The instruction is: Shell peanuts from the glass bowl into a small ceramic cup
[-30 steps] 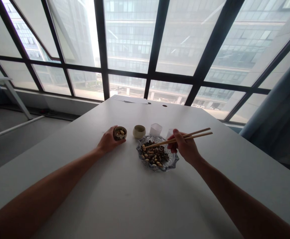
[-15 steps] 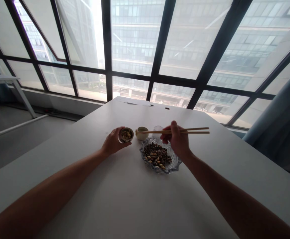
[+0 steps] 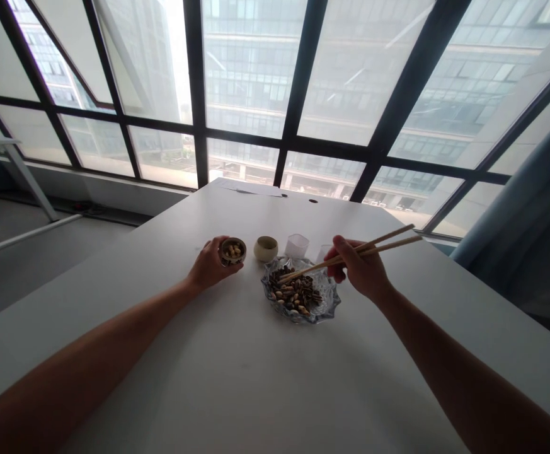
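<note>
My left hand (image 3: pixel 210 261) is wrapped round a small cup (image 3: pixel 233 260) that has pale nuts, which look like peanuts, in it. In my right hand (image 3: pixel 357 265) is a pair of wooden chopsticks (image 3: pixel 388 241). Their tips reach down to the dark seeds (image 3: pixel 310 291) in a scalloped glass bowl (image 3: pixel 327 312). Several peanuts (image 3: pixel 300 308) lie at the near side of that bowl. I cannot make out anything pinched between the tips.
Behind the bowl stand a cream-coloured cup (image 3: pixel 266 248) and a clear plastic cup (image 3: pixel 297 244); another clear cup (image 3: pixel 324 252) is partly hidden by my right hand. Papers (image 3: pixel 246 188) lie at the white table's (image 3: pixel 237 378) far end, by the windows. A blue curtain (image 3: pixel 515 208) hangs at right.
The chopsticks have swung from beside the left-hand cup back to the right and down into the glass bowl. My left hand still holds its cup. The view has shifted slightly.
</note>
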{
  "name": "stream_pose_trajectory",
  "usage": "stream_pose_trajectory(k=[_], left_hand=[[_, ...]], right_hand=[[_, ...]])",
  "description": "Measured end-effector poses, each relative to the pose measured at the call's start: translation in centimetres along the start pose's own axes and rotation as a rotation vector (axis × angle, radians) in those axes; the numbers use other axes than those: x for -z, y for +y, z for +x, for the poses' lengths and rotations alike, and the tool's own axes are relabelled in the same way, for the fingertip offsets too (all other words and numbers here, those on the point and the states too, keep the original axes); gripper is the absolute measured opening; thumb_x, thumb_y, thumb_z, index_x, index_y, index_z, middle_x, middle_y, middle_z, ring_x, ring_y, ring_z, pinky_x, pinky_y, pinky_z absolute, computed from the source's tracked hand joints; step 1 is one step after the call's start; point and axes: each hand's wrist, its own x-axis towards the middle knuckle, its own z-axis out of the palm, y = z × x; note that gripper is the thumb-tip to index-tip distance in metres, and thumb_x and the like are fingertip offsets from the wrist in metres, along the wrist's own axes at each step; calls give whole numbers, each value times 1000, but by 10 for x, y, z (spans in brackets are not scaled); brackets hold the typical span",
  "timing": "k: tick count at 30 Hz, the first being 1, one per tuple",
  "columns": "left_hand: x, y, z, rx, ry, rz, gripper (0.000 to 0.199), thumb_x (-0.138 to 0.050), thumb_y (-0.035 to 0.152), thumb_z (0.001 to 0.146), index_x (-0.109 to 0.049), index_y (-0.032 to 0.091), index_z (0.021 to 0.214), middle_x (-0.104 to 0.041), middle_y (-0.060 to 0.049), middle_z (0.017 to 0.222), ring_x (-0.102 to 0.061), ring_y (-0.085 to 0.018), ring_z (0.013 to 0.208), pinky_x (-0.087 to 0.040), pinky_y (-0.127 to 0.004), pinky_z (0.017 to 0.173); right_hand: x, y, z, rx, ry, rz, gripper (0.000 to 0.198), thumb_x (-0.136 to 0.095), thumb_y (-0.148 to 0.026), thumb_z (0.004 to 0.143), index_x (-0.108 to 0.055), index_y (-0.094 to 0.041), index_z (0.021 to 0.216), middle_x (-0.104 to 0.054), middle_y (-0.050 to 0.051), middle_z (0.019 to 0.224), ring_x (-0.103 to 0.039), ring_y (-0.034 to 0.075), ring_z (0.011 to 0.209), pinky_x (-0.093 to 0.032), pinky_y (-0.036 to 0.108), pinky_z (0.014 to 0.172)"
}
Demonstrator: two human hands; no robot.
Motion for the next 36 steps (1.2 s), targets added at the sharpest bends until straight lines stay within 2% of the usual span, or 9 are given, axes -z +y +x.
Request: stream_pose_trajectory(k=[4,8,10,14,17,20,24,36], left_hand=[[1,-1,1,105,-21,-7,68,-79,47,64,-55,18,121,-68,-13,115,-67,-30,104,-56,-43,90],[3,0,1,149,-59,-17,71,-78,51,64,-55,16,121,-69,-14,114,-68,-29,102,-56,-42,89],[4,1,2,170,-76,-14,72,-78,53,64,-55,16,122,-69,-14,113,-68,-29,101,-56,-42,88],[4,-1,2,205,-98,-10,76,-77,56,64,-54,17,124,-70,-14,113,-69,-29,100,-57,-41,87],[4,-2,2,231,-113,-16,78,-77,58,63,-54,16,125,-70,-14,114,-69,-29,101,-57,-40,86],[5,-1,3,253,-118,-8,79,-77,59,63,-53,16,125,-70,-14,114,-69,-30,101,-57,-40,87],[6,0,3,281,-114,21,76,-76,60,63,-54,18,123,-71,-12,113,-69,-29,102,-56,-41,91],[7,5,4,339,-138,33,76,-73,60,66,-52,18,126,-69,-13,118,-68,-29,106,-55,-40,93]], right_hand=[[16,-3,-14,-70,-202,-120,64,-63,-77,76,-65,-16,59,-59,3,40,-49,10,30,-35,19,29],[11,1,-19,-94,-404,-173,61,-62,-73,79,-66,-16,61,-63,4,47,-56,11,37,-44,20,35],[8,7,-20,-85,-439,-194,58,-63,-70,81,-66,-16,62,-66,5,51,-59,13,40,-46,20,37],[9,19,-19,-6,-340,-236,53,-60,-64,87,-67,-16,66,-69,6,58,-64,14,47,-49,21,42],[16,18,-17,60,-184,-235,54,-58,-65,89,-67,-16,68,-68,6,58,-62,14,46,-49,22,43],[25,9,-12,43,-36,-216,59,-58,-72,84,-67,-16,69,-66,5,53,-58,13,41,-46,22,39],[29,0,-9,-57,-34,-234,67,-59,-81,74,-65,-15,63,-63,5,47,-55,12,36,-42,21,35],[23,11,-7,-124,-62,-204,68,-59,-84,71,-62,-16,65,-62,4,46,-53,10,34,-38,19,32]])
